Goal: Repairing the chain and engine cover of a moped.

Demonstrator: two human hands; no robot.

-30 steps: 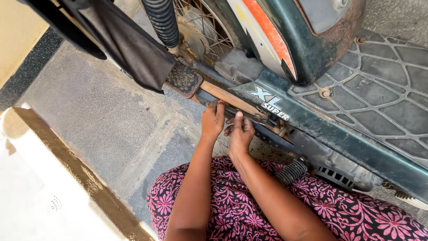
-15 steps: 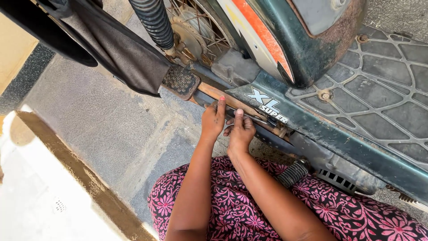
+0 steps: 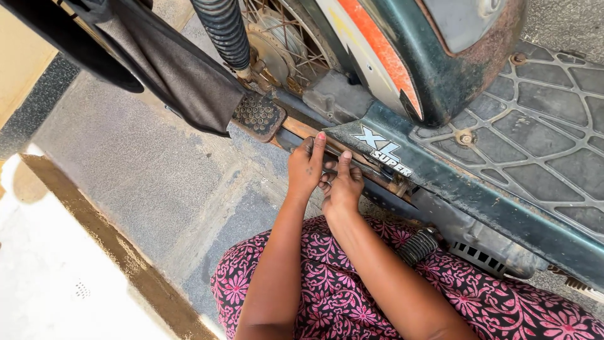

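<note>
I see the rusty brown metal bar point(image 3: 352, 157) beneath the dark green moped footboard point(image 3: 503, 151), long axis running lower-right. Left hand point(image 3: 306, 169) nearer its upper end, fingers spread flat; right hand point(image 3: 343, 187) alongside, curled onto it.

surface: grey paved floor point(image 3: 145, 182) | on it: green moped point(image 3: 453, 170), tan step point(image 3: 56, 277) at left

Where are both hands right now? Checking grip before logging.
Left hand: fingers on the rusty bar, grip unclear.
Right hand: touching the same bar, grip unclear.
</note>
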